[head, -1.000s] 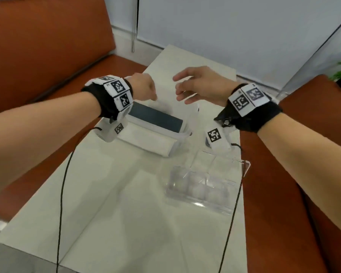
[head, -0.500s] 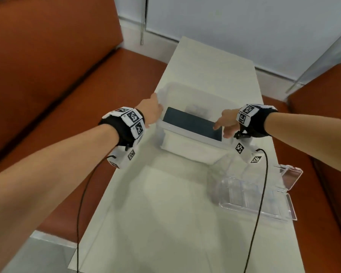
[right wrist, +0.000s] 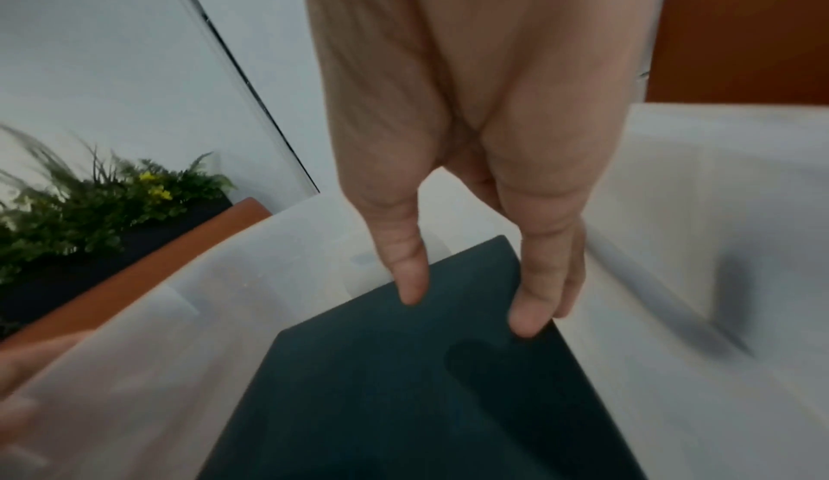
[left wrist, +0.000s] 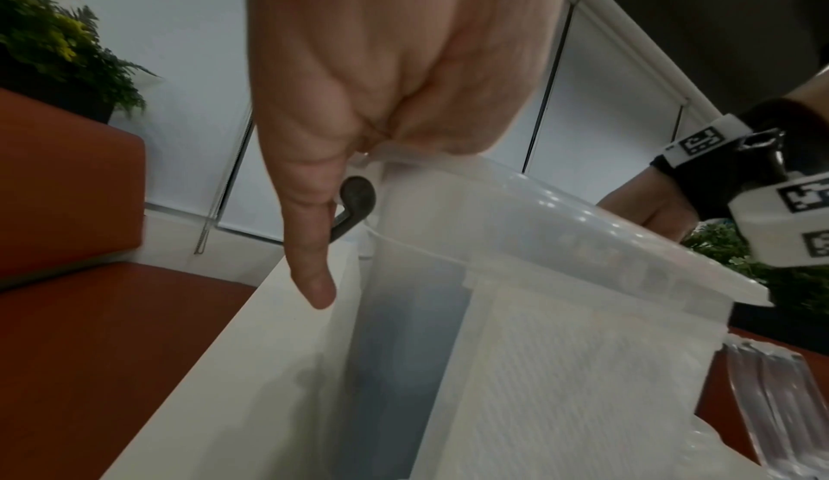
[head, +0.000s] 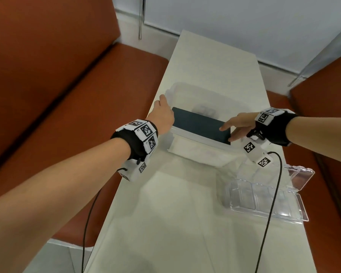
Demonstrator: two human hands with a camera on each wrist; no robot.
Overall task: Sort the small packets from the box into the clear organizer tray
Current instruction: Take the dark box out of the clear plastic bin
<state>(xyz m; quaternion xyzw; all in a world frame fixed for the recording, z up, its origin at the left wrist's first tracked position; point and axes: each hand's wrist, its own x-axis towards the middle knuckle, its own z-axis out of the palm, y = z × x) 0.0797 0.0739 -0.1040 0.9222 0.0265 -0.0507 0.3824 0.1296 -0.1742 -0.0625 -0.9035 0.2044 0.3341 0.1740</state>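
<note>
Box (head: 197, 150), left hand (head: 162, 117) gripping rim

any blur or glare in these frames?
Head view: sharp, soft glare on the white table. Left wrist view: the translucent plastic box is hazy. Right wrist view: motion blur smears the box walls; right hand over the dark flat panel is fairly crisp.

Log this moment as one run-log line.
left hand: grips box lid edge | right hand: fingers straight on dark panel | organizer tray: open, near right, packets not discernible
</note>
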